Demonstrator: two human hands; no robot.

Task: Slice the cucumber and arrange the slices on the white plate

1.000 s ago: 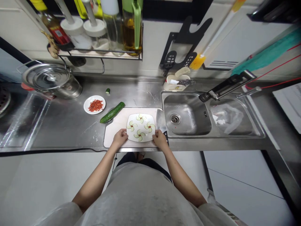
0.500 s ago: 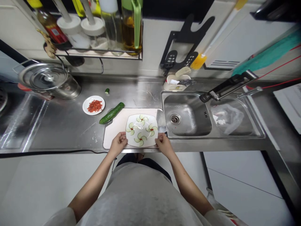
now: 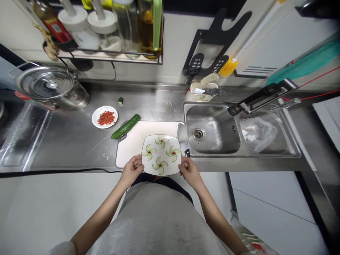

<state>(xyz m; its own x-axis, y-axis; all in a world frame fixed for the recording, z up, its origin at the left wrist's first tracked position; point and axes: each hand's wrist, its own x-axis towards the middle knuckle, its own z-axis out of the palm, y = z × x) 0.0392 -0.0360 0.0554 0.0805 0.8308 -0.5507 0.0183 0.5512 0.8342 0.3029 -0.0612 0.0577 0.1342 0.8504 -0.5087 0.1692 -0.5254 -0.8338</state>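
A squarish white plate [image 3: 161, 154] is held level between my two hands, over the front part of a white cutting board [image 3: 143, 128]. On it lie several pinwheel flowers of thin cucumber slices [image 3: 160, 165] with small red centres. My left hand [image 3: 133, 169] is closed on the plate's left edge, thumb on top. My right hand [image 3: 189, 170] pinches the right edge in the same way. A knife's black handle [image 3: 187, 153] shows just behind my right hand. A piece of whole cucumber [image 3: 125, 126] rests across the board's left back corner.
Left of the board stand a small white dish [image 3: 93, 120] of red bits and a cucumber end [image 3: 120, 100]. A lidded steel pot [image 3: 71, 94] is farther left. The double sink [image 3: 212, 154] lies right, with a plastic bag [image 3: 261, 132]. A seasoning rack [image 3: 106, 58] hangs above.
Both hands have lifted the plate and brought it nearer to my body, so it looks larger and overhangs the counter's front edge. The view has shifted slightly.
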